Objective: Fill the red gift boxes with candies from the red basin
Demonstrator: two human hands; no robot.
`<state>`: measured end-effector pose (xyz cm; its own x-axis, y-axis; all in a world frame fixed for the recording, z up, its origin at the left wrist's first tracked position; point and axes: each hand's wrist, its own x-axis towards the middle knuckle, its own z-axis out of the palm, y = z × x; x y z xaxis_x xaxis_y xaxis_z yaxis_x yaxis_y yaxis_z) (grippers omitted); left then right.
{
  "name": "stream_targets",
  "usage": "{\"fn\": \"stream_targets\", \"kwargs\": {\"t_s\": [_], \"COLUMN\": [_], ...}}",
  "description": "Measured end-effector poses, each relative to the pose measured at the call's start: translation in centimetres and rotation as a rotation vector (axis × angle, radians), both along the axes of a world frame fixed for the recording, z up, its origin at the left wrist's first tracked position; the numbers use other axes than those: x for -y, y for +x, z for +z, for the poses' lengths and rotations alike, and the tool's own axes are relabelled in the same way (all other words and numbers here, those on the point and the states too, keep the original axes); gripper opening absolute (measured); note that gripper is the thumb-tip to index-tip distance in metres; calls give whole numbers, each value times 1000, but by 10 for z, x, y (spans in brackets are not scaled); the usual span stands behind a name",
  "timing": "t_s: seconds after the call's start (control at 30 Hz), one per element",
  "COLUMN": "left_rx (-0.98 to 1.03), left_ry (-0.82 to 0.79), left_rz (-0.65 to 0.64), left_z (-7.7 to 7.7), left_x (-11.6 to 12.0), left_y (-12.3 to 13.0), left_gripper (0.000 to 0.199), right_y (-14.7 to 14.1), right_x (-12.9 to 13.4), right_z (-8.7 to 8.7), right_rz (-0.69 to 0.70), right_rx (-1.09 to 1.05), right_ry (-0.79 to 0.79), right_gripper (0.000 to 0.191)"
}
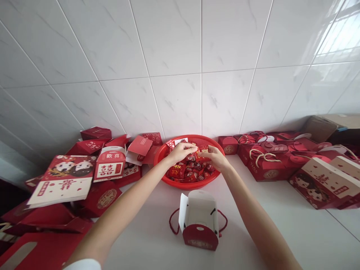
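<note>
A red plastic basket (pixel 189 185) full of small wrapped candies (pixel 177 171) stands against the wall. Over it, my left hand (pixel 182 151) has its thumb and fingertips pinched together at a red candy wrapper (pixel 199 154). From the other side, my right hand (pixel 217 159) closes its thumb and fingers at the same spot, almost meeting the left. The fingers partly cover what they grip. In front of the basket, an open red gift box (pixel 200 237) with a white inside shows no candies; its red cord handles (pixel 172 222) spread to both sides.
Red and cream gift boxes and flat cartons (pixel 66 178) are heaped at the left. Several closed red boxes with rope handles (pixel 263 163) stand at the right, near a brown cardboard box (pixel 323 125). A white tiled wall (pixel 177 101) borders the white table (pixel 149 232).
</note>
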<state>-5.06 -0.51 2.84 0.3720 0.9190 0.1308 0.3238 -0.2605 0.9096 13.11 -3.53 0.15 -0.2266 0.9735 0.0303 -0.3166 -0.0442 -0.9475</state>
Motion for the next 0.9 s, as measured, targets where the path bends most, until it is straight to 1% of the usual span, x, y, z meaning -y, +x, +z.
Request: {"fn": "stream_targets", "kwargs": {"t_s": [0.1,0.2,0.27,0.33,0.43,0.5,0.6,0.67,0.77,0.87,0.9], "left_rx": [-86,-300,-469,-610,-786,-888,-1004,-1030,-947,-852,-825], "left_ry": [9,-1,30,69,91,93,81,74,66,74,74], "left_rz": [47,105,62,-39,-170,-190,-170,-169,-159,-144,-142], "left_z": [0,-4,-8,-14,-24,-29,-31,-32,-35,-40,-41], "left_x": [-3,-10,-14,-17,-20,-21,-22,-22,-19,-16,-15], "left_y": [-6,-17,-21,-21,-8,3,18,22,23,23,24], "left_gripper": [24,28,30,31,31,32,43,43,27,33,32], "right_y": [1,3,4,4,5,6,8,8,7,6,6], "right_x": [-4,-9,-11,-13,-13,-12,-11,-10,-11,-12,-12], "right_z": [-1,-2,-3,-4,-5,-5,-4,-4,-5,-7,-7], "right_rz": [-75,-134,-143,-146,-129,-110,-109,-111,-114,-115,-113], "right_rx": [-39,-116,-167,-195,-190,-196,-238,-263,-278,-285,-289], "right_ry": [-43,-97,-113,-122,-120,-109,-117,-124,-110,-100,-101], "right_gripper": [31,24,19,17,17,20,26,27,27,28,28]}}
